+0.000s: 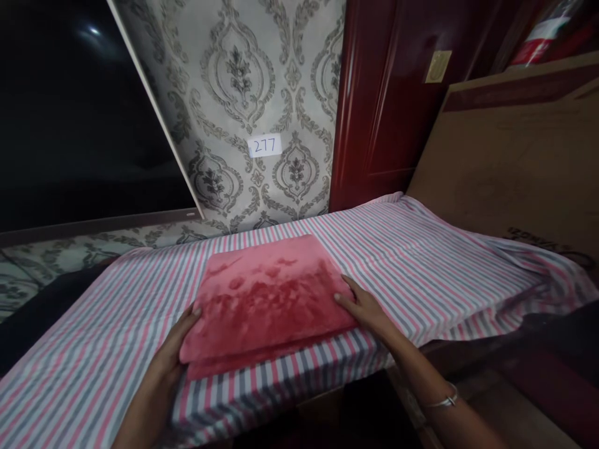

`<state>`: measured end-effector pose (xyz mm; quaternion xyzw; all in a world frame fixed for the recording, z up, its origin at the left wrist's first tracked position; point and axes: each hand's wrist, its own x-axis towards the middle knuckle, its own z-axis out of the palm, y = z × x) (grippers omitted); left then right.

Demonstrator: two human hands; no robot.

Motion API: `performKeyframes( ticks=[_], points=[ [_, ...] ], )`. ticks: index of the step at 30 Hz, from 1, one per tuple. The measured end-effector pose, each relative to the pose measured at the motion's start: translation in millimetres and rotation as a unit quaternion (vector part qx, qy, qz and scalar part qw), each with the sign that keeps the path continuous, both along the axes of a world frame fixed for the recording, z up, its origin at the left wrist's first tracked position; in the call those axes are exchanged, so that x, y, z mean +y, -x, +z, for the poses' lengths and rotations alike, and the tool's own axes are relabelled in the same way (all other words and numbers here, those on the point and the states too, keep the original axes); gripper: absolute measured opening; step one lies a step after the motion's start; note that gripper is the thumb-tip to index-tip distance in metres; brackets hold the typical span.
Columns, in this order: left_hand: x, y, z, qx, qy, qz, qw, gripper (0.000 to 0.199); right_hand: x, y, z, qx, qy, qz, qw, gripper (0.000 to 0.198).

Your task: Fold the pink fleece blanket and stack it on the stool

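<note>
A folded pink plush cloth (271,299), squared off in layers, rests on the striped sheet (388,249) near the table's front edge. My left hand (171,349) grips its left side, thumb on top and the other fingers mostly hidden along the edge. On the opposite side, my right hand (365,305) clasps the right edge, with the thumb over the top. Darker red brushed patches mark the nap in the middle and front of the cloth. A silver bangle (442,397) circles my right wrist.
Behind the table is a patterned wall with a paper label (264,145) reading 277. A large television (84,118) hangs at the left. A dark red door (374,93) and a big cardboard box (510,149) stand at the right, with a bottle (540,40) above the box.
</note>
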<state>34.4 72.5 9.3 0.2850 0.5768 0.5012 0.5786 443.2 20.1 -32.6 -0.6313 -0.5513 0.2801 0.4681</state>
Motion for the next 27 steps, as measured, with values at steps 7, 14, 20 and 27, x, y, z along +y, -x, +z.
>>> performKeyframes(
  ticks=[7,14,20,27],
  points=[
    [12,-12,15.0,-0.021,0.014,-0.017,1.0,0.056,-3,14,23,0.265,0.037,0.08,0.96,0.074],
    [21,-20,42.9,0.081,-0.118,0.017,0.99,0.085,19,20,64,0.284,-0.016,0.079,0.955,0.068],
    [-16,-32,93.3,0.089,-0.219,0.063,0.97,0.081,61,2,119,0.21,-0.093,0.102,0.968,0.057],
    [-69,-65,55.4,-0.024,-0.208,0.028,0.977,0.081,107,-22,113,0.258,-0.093,0.072,0.959,0.053]
  ],
)
